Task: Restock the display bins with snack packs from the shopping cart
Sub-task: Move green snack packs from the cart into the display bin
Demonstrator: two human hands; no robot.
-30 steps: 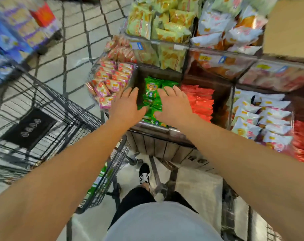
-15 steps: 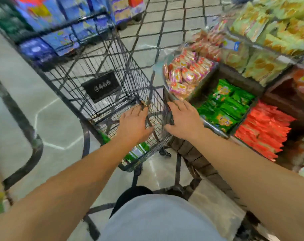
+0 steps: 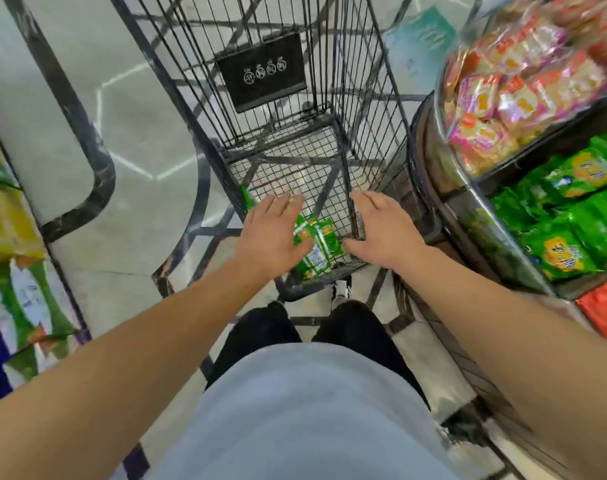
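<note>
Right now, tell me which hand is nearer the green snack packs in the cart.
Left. The left hand overlaps the green snack packs; the right hand hovers just beside them.

Black wire cart (image 3: pixel 316 109), black placard (image 3: pixel 262 72) with small white icons. Green packs (image 3: pixel 316 245) in the cart, orange and white print. Same green, orange-yellow blotches, on the bin packs (image 3: pixel 572 216). Pink-and-purple wrappers (image 3: pixel 510 98) above, pale biscuit tones inside. Red-orange packs (image 3: pixel 603 311) at the edge. Pale grey floor (image 3: pixel 139 126), dark curved bands. Grey shirt (image 3: pixel 305 414), black trousers (image 3: pixel 260 330).
</note>
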